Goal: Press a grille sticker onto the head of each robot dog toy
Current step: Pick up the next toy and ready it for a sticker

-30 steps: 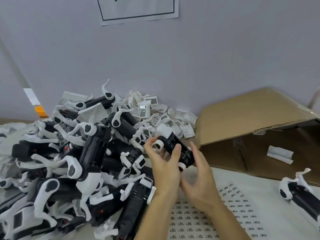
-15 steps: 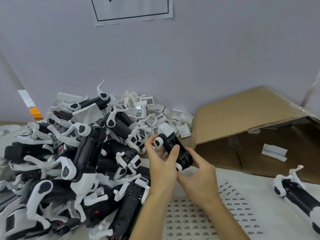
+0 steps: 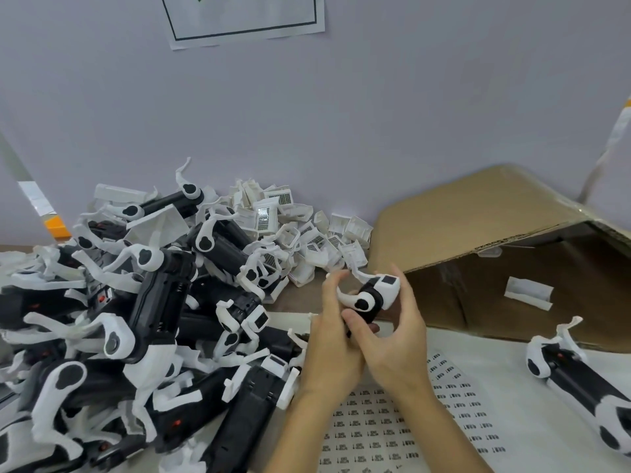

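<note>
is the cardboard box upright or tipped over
Tipped on its side: the box opens toward the camera, one flap angled up like a roof, with a white scrap lying inside.

A heap of toy dogs (image 3: 143, 336) blocks the whole left of the bench (image 3: 300, 298), and loose white heads (image 3: 307, 240) pile against the wall behind it. On the right the open carton (image 3: 478, 233) stands along the back, with one dog (image 3: 587, 384) lying just before it. Free room lies between heap and dog, over the sticker sheet (image 3: 392, 425), where both hands (image 3: 368, 336) hold a toy.
</note>
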`<action>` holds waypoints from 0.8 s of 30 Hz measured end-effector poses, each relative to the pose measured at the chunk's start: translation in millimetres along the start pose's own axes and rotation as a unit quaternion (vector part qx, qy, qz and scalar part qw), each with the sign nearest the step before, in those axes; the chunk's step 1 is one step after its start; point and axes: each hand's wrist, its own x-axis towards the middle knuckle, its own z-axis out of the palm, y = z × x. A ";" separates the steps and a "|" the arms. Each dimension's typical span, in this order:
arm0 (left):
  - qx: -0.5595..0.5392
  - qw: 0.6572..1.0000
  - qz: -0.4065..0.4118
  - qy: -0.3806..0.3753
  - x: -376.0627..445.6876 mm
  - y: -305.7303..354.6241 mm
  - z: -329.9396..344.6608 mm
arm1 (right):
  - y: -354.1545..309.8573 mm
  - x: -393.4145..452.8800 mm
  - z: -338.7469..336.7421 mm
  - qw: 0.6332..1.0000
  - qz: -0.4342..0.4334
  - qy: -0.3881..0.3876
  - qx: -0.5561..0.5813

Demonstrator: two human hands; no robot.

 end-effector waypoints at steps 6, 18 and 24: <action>0.041 0.999 0.000 -0.019 0.5 0.3 0.3 | 3.9 3.8 -1.5 0.998 -0.001 0.061 0.009; -0.006 0.999 0.041 0.014 -4.0 -5.3 6.2 | 3.9 6.6 2.8 0.995 -0.004 0.098 0.027; -0.003 0.999 0.021 0.037 -4.2 -4.1 7.5 | 1.5 4.3 5.8 0.994 -0.003 0.091 0.063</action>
